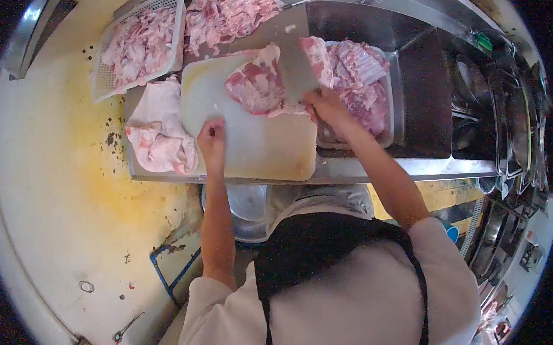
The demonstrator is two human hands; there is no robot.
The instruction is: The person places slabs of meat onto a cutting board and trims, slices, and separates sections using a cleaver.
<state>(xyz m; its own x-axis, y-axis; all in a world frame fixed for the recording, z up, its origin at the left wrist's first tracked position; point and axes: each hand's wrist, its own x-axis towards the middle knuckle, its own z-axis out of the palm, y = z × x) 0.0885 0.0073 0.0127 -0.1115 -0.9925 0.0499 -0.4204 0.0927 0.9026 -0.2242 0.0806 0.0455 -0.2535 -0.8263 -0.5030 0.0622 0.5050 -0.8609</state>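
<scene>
My right hand (pixel 328 107) is closed round the handle of a broad cleaver (pixel 298 67), its blade upright in view between two pieces of meat. Left of the blade a pink and white piece of meat (pixel 257 86) lies on the white cutting board (pixel 256 142). To the right of the blade, another strip of meat (pixel 318 61) lies beside the tray's edge. My left hand (pixel 212 131) is over the board's left part, fingers curled in, with nothing visible in it. Near it, a pale slab with skin (pixel 162 131) lies left of the board.
A white perforated basket (pixel 102 75) of meat scraps stands at the upper left. A pile of scraps (pixel 232 14) lies beside it. On the right, a tray (pixel 392 99) holds ribs and meat next to a metal sink (pixel 424 98). The counter's front edge (pixel 375 168) runs below.
</scene>
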